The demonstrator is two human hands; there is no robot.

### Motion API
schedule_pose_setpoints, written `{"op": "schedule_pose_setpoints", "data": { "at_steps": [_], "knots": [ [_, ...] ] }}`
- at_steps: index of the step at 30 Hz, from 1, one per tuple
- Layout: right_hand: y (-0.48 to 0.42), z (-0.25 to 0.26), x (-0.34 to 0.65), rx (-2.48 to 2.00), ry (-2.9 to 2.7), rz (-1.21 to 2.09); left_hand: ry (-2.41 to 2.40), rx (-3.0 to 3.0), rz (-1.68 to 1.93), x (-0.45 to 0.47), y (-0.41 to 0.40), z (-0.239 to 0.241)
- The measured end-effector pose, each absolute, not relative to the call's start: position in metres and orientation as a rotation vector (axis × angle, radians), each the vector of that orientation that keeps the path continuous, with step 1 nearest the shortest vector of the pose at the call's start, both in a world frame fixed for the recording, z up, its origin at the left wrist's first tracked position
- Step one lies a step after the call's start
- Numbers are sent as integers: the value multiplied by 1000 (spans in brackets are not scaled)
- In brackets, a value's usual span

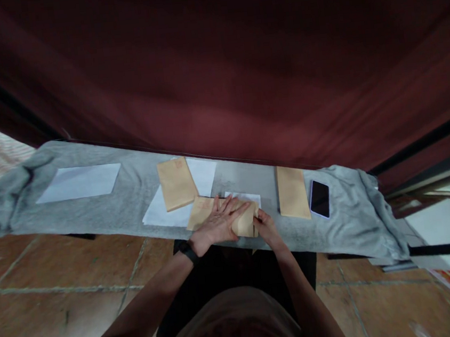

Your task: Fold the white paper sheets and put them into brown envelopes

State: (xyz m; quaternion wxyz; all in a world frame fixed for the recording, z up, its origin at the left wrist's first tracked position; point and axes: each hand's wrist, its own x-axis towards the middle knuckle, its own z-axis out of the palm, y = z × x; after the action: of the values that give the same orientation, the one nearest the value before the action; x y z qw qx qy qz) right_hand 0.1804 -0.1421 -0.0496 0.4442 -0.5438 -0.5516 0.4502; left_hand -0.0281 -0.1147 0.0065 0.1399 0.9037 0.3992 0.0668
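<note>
A brown paper envelope (199, 210) lies crosswise on the table in front of me. My left hand (221, 222) is spread flat over its middle, fingers apart, with a dark band on the wrist. At the envelope's right end, my right hand (266, 226) pinches the edge between thumb and fingers. Behind the envelope a small white paper (246, 195) shows in part. Another brown envelope (177, 183) rests up and to the left, on top of white sheets (205, 173).
On the grey cloth-covered table (129, 170) a white sheet (81, 182) lies far left. To the right are a stack of brown envelopes (293, 193) and a phone (320, 199). A dark red curtain (217, 94) hangs along the far edge.
</note>
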Motion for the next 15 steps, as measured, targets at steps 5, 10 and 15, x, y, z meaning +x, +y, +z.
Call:
{"op": "schedule_pose_setpoints", "data": {
  "at_steps": [5,10,15],
  "knots": [
    [-143,-52,182,-1408,-1361,1070,1151,2660,254,-27,-119,6],
    [-145,-54,185,-1497,-1332,1048,1108,2730,318,-25,-123,16],
    [-150,-47,193,-1671,-1356,861,1072,2786,303,-20,-123,24]
  ]
}}
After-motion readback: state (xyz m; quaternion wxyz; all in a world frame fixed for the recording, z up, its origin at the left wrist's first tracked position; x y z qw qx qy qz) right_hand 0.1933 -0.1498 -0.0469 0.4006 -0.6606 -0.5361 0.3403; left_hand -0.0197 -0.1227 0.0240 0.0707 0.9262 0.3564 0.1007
